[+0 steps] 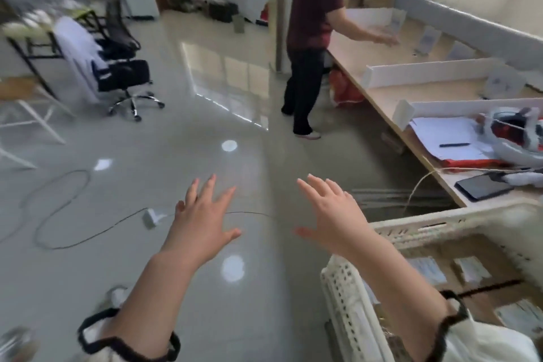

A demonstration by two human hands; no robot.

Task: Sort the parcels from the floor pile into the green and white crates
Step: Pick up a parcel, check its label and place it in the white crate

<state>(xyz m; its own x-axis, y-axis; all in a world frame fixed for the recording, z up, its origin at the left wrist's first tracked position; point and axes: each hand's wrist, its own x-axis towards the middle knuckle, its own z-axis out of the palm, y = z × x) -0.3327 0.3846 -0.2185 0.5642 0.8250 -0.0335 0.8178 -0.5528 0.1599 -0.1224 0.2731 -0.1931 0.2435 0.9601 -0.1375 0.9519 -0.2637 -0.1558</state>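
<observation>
Hovering above the glossy floor, the right hand sits near the far corner of the white crate and the left hand further to the crate's left. Both have fingers spread and straight, so each grip is slack and holds nothing. Inside the white crate lie flat parcels with pale labels. I count at least three, and blur hides any more. They look like thin, light mailers, probably stiff enough to lift by one edge yet liable to bend, so a pinch across a short side, thumb on top, should suit them. One white crate shows, while the green crate and the floor pile are out of view. Beyond the crate one other person stands at a long counter, and left of the crate one thin cable loops over the floor.
</observation>
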